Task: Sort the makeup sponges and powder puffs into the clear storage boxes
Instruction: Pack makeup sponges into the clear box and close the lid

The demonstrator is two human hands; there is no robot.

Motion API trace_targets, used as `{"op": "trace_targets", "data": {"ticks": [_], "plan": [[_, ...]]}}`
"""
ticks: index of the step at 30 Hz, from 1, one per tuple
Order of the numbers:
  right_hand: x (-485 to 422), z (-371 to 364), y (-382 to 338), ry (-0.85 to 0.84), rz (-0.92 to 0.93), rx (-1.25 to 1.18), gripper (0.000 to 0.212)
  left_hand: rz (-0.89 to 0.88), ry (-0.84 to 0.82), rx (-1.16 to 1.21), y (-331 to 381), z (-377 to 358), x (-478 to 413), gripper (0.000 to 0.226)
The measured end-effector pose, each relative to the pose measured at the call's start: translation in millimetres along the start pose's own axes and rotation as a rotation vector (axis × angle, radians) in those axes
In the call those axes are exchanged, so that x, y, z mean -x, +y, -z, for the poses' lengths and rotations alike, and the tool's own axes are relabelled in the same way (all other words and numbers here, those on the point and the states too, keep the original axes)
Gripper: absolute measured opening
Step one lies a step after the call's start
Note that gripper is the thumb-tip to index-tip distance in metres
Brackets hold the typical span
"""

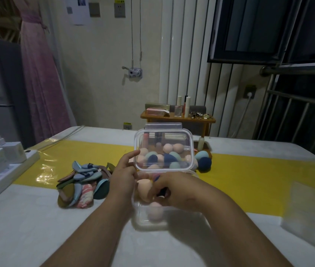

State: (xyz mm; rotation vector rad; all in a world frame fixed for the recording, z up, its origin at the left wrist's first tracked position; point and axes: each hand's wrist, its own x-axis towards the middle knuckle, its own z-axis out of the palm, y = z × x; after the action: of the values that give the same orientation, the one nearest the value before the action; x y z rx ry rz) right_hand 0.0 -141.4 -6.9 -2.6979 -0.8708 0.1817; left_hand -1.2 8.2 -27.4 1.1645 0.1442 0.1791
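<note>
Sponges [203, 162] heaped behind the raised lid [164, 139] — mostly seen through it. Clear box [140, 223] holds two pink sponges [144, 187]; your right hand [174, 189] is inside, blurred — can't tell its grip. Left hand [124, 170] pinches the lid's left edge. Powder puffs [81, 182] piled left.

I've got the left hand [123, 176] holding the raised lid [164, 135] of the clear box [139, 218] by its left edge, mid-table [37, 228]. The right hand [172, 189] is inside the box, fingers curled and blurred, so I can't tell its grip. A peach sponge [144, 187] and a pink sponge [154, 211] are inside. Loose sponges [204, 162] sit behind the lid. The puff pile [81, 182] is just beside the box, toward the left edge.
</note>
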Motion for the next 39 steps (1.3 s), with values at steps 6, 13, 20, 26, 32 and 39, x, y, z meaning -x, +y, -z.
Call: {"op": "trace_targets", "data": {"ticks": [6,13,20,26,32,39], "plan": [[-2.8,-3.5,2.6,-0.018,-0.011,-0.019,0.029,-0.012,-0.008,-0.023,0.4,0.7,-1.5,0.064],[7.1,2.7,4.3,-0.004,-0.032,-0.154,0.025,0.001,-0.009,0.015,3.5,-1.0,2.5,0.064],[13.6,9.3,4.8,0.088,-0.079,-0.341,0.030,0.015,-0.017,0.029,4.0,-1.8,5.8,0.063],[28.2,25.0,19.0,0.424,-0.148,-0.766,0.039,0.029,-0.027,0.013,7.7,-1.4,8.7,0.062],[27.2,21.5,23.9,0.460,-0.304,-0.355,0.025,0.024,-0.017,0.015,7.4,-2.7,8.7,0.062],[27.4,22.8,9.9,0.324,-0.406,-0.113,0.015,0.035,-0.027,0.021,10.5,-3.1,12.1,0.059]]}}
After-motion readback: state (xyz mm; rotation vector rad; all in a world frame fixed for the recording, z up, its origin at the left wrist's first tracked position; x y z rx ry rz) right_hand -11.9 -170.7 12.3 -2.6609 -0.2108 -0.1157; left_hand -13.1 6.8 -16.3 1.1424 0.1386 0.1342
